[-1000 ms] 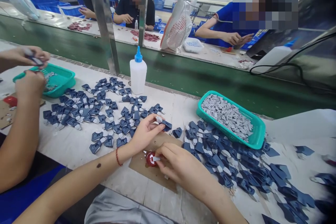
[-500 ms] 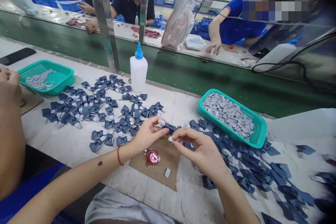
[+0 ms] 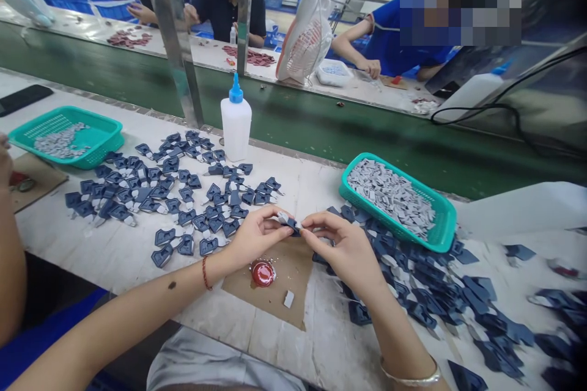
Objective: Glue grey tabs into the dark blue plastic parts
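Left fingers (image 3: 279,233): pinched round a navy piece (image 3: 292,224), centre frame, apparently steadying it.
Right fingers (image 3: 317,219): closed on a pale bit (image 3: 298,226), against its end.
Red disc (image 3: 263,273): lower centre, likely for easy reach.

One head camera looks down across the bench (image 3: 297,178).

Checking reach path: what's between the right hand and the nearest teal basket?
In the head view, loose navy parts with whitish ends lie between the right hand and the teal basket.
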`<state>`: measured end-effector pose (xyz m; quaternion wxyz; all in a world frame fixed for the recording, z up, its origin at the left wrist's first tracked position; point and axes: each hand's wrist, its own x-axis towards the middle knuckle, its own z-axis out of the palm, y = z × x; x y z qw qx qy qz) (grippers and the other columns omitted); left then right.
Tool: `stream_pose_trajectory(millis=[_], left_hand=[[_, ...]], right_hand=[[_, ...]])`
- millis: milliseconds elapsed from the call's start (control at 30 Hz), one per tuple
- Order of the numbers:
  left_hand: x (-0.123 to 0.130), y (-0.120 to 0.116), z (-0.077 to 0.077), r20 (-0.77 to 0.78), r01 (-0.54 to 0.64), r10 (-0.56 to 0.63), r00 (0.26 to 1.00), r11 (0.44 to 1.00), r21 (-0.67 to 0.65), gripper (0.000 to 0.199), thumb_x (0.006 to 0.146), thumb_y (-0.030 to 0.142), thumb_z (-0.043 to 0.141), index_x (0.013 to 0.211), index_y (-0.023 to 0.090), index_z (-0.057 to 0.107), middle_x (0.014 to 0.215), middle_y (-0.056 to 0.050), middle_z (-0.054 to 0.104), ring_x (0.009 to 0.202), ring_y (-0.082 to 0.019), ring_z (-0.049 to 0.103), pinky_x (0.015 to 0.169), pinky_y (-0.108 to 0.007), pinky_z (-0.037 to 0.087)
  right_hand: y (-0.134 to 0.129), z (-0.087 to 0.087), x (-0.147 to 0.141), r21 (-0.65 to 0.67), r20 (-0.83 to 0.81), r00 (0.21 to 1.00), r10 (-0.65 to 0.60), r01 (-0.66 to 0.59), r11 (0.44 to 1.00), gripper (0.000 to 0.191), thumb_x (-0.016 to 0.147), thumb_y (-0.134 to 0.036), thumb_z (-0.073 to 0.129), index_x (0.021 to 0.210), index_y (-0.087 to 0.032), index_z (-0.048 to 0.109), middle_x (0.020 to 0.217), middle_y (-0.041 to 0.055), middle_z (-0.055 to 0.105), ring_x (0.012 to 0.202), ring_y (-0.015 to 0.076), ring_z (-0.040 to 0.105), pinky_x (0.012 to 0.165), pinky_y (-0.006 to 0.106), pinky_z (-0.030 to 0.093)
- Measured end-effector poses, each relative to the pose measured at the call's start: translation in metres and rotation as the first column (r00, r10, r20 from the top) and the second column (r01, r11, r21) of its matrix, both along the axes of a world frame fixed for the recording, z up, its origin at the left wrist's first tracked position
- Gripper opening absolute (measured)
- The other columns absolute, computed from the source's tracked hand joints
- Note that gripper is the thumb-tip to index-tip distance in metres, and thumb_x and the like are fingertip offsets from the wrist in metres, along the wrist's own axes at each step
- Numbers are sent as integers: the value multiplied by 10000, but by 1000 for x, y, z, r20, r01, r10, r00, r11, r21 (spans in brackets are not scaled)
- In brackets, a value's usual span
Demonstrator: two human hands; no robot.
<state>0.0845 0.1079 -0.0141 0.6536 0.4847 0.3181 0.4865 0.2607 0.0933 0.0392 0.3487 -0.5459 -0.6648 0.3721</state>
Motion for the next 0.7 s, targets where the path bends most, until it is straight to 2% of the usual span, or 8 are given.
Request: stream_pose_trajectory(millis=[333, 467, 567, 633, 700], left_hand=[[-1, 1, -7, -34, 29, -28, 999, 999, 26, 266, 761, 322, 777, 939, 153, 675, 978, -93, 700, 917, -205, 681, 872, -357, 557], [-3, -1, -2, -56, 78, -75, 996, 995, 58, 302, 795, 361, 746, 1006, 152, 691, 1037, -113, 716, 960, -224, 696, 909, -370, 555], [-4, -3, 2, -81, 133, -126, 989, 988, 85, 403, 805, 383, 734, 1131, 155, 667, 1085, -123, 718, 974, -240, 711, 910, -376, 567], [-4, -3, 3, -116, 137, -125, 985, 985, 105, 453, 802, 375, 739, 1182, 151, 637, 1103, -130, 714, 975, -247, 716, 893, -375, 577], [-4, -2, 1, -172, 112, -88, 981, 985, 133, 412, 819, 358, 721, 1152, 134, 629, 1097, -138, 712, 980, -247, 713, 877, -362, 580]], right_hand=[[0, 1, 3, -69, -45, 999, 21, -24, 997, 259, 755, -456, 730, 728, -202, 689, 860, 77, 719, 842, 227, 670, 787, 361, 569], [3, -4, 5, -147, -108, 994, 23, -39, 988, 348, 723, -517, 748, 691, -184, 654, 805, 76, 721, 749, 209, 679, 713, 343, 571], [3, -7, 3, -189, -140, 990, 27, -54, 980, 395, 699, -555, 751, 666, -183, 622, 716, 61, 710, 653, 192, 670, 620, 322, 565], [2, -8, 1, -197, -140, 990, 34, -61, 978, 390, 701, -556, 746, 687, -186, 626, 685, 49, 704, 632, 189, 671, 602, 317, 563], [2, -8, 1, -189, -114, 992, 52, -73, 979, 361, 728, -539, 724, 736, -183, 658, 686, 45, 708, 644, 193, 680, 623, 323, 567]])
